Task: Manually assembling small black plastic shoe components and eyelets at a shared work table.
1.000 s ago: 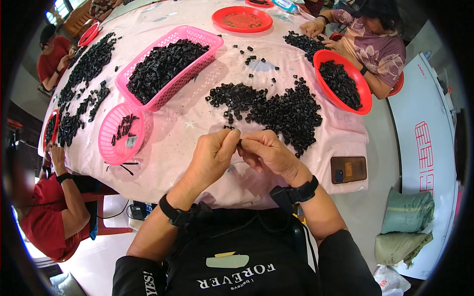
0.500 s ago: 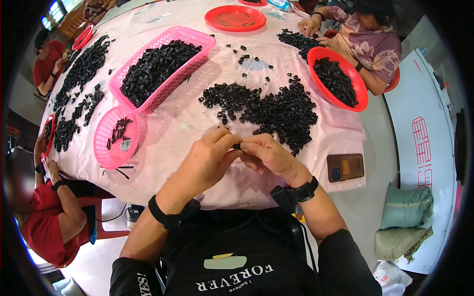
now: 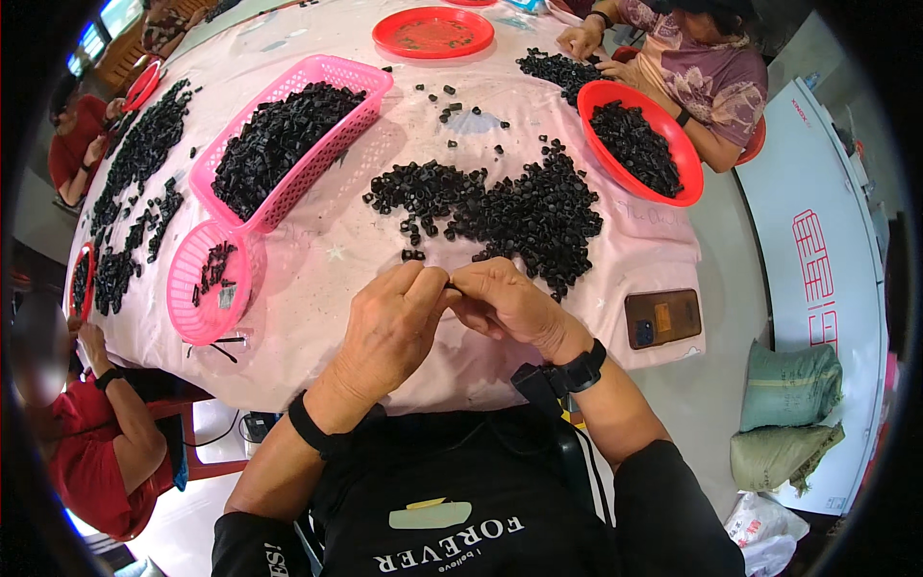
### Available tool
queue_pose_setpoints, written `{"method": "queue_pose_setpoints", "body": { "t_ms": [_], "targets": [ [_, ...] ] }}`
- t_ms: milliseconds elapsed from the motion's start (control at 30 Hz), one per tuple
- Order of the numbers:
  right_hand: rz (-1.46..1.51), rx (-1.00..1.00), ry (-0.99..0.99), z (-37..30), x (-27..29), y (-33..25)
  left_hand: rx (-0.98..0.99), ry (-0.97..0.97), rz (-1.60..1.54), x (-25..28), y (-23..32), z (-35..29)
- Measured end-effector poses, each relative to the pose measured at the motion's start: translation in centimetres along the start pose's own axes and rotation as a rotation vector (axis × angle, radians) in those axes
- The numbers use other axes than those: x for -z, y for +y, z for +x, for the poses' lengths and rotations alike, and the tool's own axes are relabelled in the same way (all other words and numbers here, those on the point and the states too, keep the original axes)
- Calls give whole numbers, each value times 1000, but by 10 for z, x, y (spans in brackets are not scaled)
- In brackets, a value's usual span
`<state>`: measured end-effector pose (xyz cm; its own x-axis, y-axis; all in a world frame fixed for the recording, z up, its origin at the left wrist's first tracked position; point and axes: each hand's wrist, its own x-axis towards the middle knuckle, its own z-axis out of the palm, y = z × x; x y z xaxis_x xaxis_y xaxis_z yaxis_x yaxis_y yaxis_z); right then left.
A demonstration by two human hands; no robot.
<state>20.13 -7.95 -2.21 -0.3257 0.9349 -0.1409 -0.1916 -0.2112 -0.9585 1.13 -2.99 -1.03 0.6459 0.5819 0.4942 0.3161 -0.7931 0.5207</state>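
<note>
My left hand (image 3: 396,315) and my right hand (image 3: 516,302) meet fingertip to fingertip over the near part of the table. Both are closed in a pinch around a small black plastic piece (image 3: 450,286), of which only a sliver shows between the fingers. Just beyond them spreads a loose pile of short black plastic pieces (image 3: 538,216). A few strays, such as a black piece (image 3: 412,256), lie close to my left knuckles.
To the left stand a pink basket (image 3: 288,197) heaped with black parts and a round pink basket (image 3: 180,306) holding a few. A red bowl (image 3: 688,183) of black parts, a red tray (image 3: 383,37) and a phone (image 3: 663,318) surround the pile. Other people work around the table.
The view has shifted slightly, so the table things appear further left. My fingers have turned a little, and the black piece between them is more covered than before.
</note>
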Motion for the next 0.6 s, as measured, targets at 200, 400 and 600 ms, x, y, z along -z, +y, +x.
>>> {"method": "queue_pose_setpoints", "body": {
  "t_ms": [200,400,600],
  "targets": [
    [-55,-11,23,-1,1,-1,39,-28,-113,1,-4,4],
    [-116,107,-81,-3,8,4,165,-189,-306,12,-1,10],
    [-134,96,-90,-7,9,-2,202,-232,-381,17,7,14]
  ]
}}
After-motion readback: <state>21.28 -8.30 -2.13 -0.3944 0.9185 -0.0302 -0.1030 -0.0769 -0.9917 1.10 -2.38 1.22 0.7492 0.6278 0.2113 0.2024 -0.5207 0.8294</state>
